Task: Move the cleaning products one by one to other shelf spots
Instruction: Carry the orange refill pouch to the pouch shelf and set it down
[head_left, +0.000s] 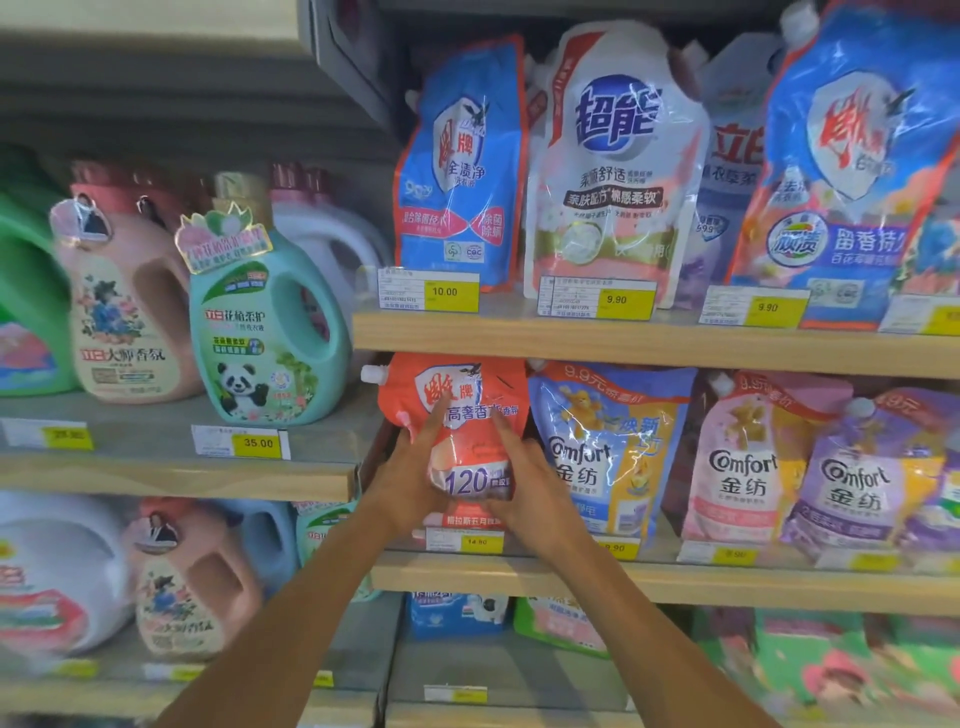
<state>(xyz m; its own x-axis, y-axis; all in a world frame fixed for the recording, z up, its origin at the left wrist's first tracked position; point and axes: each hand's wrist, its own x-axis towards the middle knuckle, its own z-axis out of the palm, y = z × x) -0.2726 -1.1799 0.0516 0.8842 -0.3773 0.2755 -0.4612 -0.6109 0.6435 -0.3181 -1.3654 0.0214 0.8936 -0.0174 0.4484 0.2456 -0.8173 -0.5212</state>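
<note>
A red-orange detergent refill pouch (460, 400) with a white spout at its top left stands at the left end of the middle wooden shelf (727, 584). Both of my hands are on its lower half. My left hand (410, 473) wraps its left edge, with fingers stretched up across the front. From the other side my right hand (524, 483) holds its right edge and bottom, one finger pointing up over the label. The pouch's bottom is hidden behind my hands. Beside it on the right stands a blue Comfort pouch (602, 447).
Pink (748, 467) and purple (857, 478) Comfort pouches fill the rest of that shelf. The shelf above (571, 338) holds blue and white pouches. Left unit carries jugs, including a teal panda jug (260, 332) and a pink jug (124, 312). More products sit on lower shelves.
</note>
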